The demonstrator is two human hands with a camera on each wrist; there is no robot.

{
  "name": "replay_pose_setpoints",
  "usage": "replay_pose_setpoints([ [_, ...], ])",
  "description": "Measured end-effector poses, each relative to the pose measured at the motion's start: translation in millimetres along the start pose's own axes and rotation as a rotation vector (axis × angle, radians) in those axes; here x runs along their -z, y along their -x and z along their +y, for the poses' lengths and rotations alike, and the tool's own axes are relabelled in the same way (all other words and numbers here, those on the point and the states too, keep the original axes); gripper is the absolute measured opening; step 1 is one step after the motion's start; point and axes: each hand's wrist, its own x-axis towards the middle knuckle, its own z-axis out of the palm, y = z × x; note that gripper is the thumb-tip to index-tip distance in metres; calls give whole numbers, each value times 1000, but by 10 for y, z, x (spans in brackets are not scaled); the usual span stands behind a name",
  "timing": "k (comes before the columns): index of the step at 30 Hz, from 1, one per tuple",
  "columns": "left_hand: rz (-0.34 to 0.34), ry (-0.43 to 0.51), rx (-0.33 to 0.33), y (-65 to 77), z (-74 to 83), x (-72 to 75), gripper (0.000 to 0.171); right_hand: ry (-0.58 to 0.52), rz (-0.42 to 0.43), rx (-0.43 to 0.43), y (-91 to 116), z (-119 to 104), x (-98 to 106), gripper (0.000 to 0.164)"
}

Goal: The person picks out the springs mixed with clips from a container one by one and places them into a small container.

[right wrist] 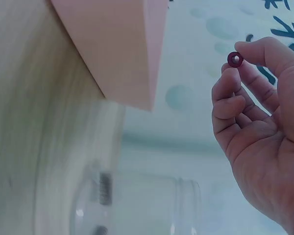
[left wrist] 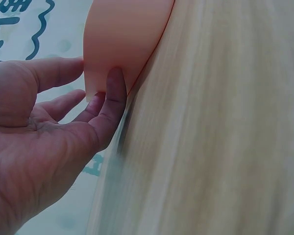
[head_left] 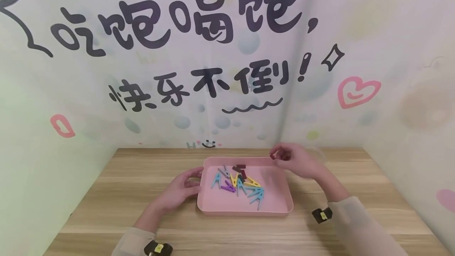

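Note:
My right hand (head_left: 293,160) pinches a small dark red tubular piece (right wrist: 235,59) between thumb and fingertip, above the tray's back right corner. Its round end with a hole faces the right wrist camera. A pink rectangular tray (head_left: 245,204) stands on the table. Against its left outer wall, the fingertips of my left hand (head_left: 179,189) touch near the back corner. Inside lie several small clothespins: teal ones (head_left: 257,196), yellow ones (head_left: 251,181), a purple one (head_left: 228,187) and a greyish one (head_left: 224,172). Several short dark red and dark pieces (head_left: 243,174) lie among them.
A clear jar (right wrist: 147,205) stands right of the tray, partly behind my right forearm in the head view, with dark pieces visible in it. The wood-grain table (head_left: 170,224) is bounded behind by a printed white backdrop (head_left: 185,129).

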Motion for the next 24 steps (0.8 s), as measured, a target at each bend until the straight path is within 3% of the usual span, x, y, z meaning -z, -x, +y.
replay_pose_setpoints([
  [7, -2, 4, -2, -6, -5, 2, 64, 51, 58, -11, 79, 61, 191, 20],
  [24, 2, 4, 8, -16, -21, 4, 66, 48, 117, -85, 278, 194, 515, 20],
])
